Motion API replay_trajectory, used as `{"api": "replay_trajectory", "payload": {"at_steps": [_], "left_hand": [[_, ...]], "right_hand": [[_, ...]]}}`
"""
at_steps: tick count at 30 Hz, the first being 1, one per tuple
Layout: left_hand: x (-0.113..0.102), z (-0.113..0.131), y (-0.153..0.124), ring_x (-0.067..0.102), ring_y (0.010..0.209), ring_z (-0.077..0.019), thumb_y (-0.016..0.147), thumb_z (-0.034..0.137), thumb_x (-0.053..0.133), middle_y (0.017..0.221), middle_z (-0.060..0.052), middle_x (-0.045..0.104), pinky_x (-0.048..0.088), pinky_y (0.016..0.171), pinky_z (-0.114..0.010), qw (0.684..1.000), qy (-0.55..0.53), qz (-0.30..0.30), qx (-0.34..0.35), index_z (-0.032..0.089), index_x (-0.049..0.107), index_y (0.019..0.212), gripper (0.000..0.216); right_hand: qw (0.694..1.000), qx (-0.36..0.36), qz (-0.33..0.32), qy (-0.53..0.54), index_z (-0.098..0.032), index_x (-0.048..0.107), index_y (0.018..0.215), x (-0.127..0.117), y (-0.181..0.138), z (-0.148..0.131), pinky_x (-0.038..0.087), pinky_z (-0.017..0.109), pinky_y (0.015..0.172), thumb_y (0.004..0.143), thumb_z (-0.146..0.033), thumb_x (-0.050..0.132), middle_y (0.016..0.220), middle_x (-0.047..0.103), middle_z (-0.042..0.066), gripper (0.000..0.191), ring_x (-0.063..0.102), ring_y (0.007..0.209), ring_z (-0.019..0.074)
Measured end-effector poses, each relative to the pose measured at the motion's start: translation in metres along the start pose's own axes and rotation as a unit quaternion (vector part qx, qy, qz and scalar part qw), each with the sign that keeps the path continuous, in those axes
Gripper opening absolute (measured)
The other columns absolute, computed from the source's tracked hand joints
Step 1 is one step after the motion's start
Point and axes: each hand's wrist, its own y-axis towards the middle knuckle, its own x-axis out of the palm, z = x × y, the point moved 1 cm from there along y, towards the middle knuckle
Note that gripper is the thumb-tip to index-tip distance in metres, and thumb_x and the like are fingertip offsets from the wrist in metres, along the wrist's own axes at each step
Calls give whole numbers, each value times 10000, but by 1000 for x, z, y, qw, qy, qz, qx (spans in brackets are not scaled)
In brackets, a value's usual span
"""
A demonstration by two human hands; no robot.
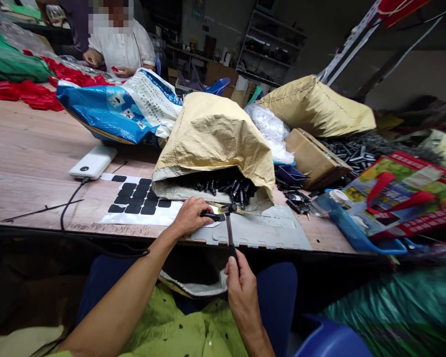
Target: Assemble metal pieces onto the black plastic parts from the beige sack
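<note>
My left hand pinches a small black part that lies along the table's front edge. What kind of part it is, I cannot make out. In my right hand is a small hammer, gripped by its dark handle. The hammer's head sits just right of the black part; whether they touch, I cannot tell. Beneath both lies a grey metal plate. Right behind my hands a tan woven sack opens toward me, with many black parts in its mouth.
A white sheet with black rounded squares lies left of my hand, near a white power bank with a cable. To the right stand a cardboard box and a blue tray. A person sits at far left behind red pieces.
</note>
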Motion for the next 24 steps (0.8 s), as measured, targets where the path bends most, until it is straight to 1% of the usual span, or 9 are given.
{"api": "replay_trajectory", "payload": {"at_steps": [3, 5, 8, 10, 13, 17, 20, 24], "left_hand": [[0, -1, 0, 541, 1010, -237, 792, 341, 783, 988, -19, 689, 397, 904, -363, 1000, 1, 0, 4, 274, 764, 970, 191], [1, -2, 1, 543, 998, -238, 790, 354, 785, 985, -23, 691, 399, 891, -361, 1000, 8, 2, 5, 271, 765, 978, 207], [2, -3, 1, 546, 992, -239, 792, 360, 778, 990, -24, 698, 399, 892, -365, 1000, 13, 7, 3, 260, 761, 979, 212], [2, -3, 1, 549, 1005, -239, 793, 342, 773, 999, -20, 705, 398, 901, -366, 1000, 8, 9, 3, 255, 757, 960, 189], [1, -2, 1, 555, 1011, -239, 777, 321, 779, 1011, -13, 711, 402, 902, -364, 1000, -4, 11, 2, 259, 743, 983, 218], [0, -2, 0, 558, 974, -232, 765, 318, 783, 991, -8, 710, 406, 892, -360, 1000, -11, 9, 0, 257, 729, 979, 228], [1, -3, 0, 556, 977, -230, 777, 322, 778, 982, -4, 707, 405, 891, -360, 1000, -8, 8, 3, 259, 732, 948, 188], [2, -5, 0, 552, 995, -231, 825, 355, 748, 995, -13, 702, 407, 908, -362, 1000, -1, 17, 16, 255, 734, 959, 168]], "right_hand": [[1000, -17, -7, 7, -238, 716, 1176, 4, 0, -5, 376, 249, 557, 893, -585, 631, 711, 599, 9, 456, 525, 651, 161], [999, -17, -25, 12, -235, 725, 1131, 9, 1, -7, 377, 245, 551, 895, -584, 629, 689, 588, 2, 432, 508, 624, 148], [996, 34, -64, 59, -223, 704, 1079, 13, 2, -5, 330, 221, 464, 888, -619, 621, 667, 554, -23, 447, 433, 522, 103], [988, 82, -78, 108, -223, 664, 1135, 12, 3, -3, 276, 202, 398, 868, -647, 635, 689, 545, -41, 502, 377, 458, 71], [979, 118, -55, 157, -221, 624, 1181, 4, 5, 0, 250, 178, 351, 825, -666, 681, 715, 550, -53, 572, 361, 422, 48], [964, 159, -25, 213, -210, 628, 1108, -7, 7, 8, 263, 167, 344, 750, -669, 755, 697, 545, -60, 596, 373, 428, 45], [946, 194, -30, 260, -206, 629, 1109, -10, 6, 13, 274, 171, 356, 730, -655, 782, 704, 548, -58, 608, 374, 436, 43], [934, 202, -43, 290, -204, 633, 1115, -9, 6, 15, 282, 175, 364, 745, -625, 790, 706, 548, -57, 582, 373, 442, 42]]}}
